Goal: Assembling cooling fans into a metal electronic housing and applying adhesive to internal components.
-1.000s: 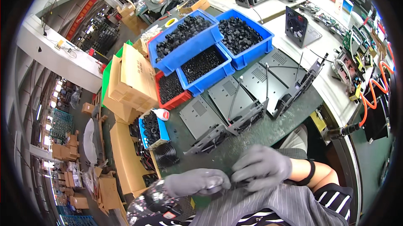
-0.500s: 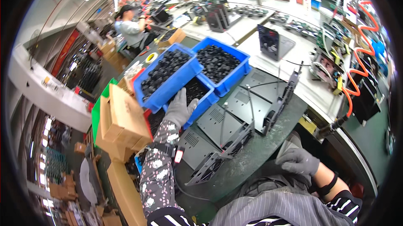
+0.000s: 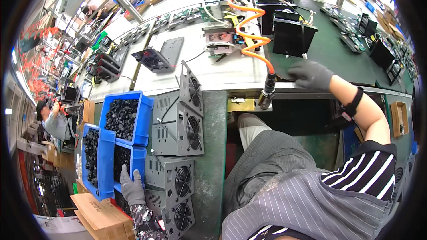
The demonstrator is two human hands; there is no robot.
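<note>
My left hand, in a grey glove, rests at the near edge of a blue bin of small black parts, fingers apart. Beside it stand several grey metal panels with round black fans, lined up on the green bench. My right hand, also gloved, is stretched over the green worktop at the right, fingers extended and slightly blurred, with nothing visible in it. Nearest to it is a black metal box with cables. Left of that hand, a power screwdriver hangs from an orange coiled cord.
Two more blue bins hold black parts, one tilted on another. A cardboard box stands near my left forearm. Across the white bench lie a fan panel and circuit boards. Another person sits at the far left.
My view has turned to the right. The right hand has moved from my lap out over the green worktop at the right. My left hand stays by the blue bin.
</note>
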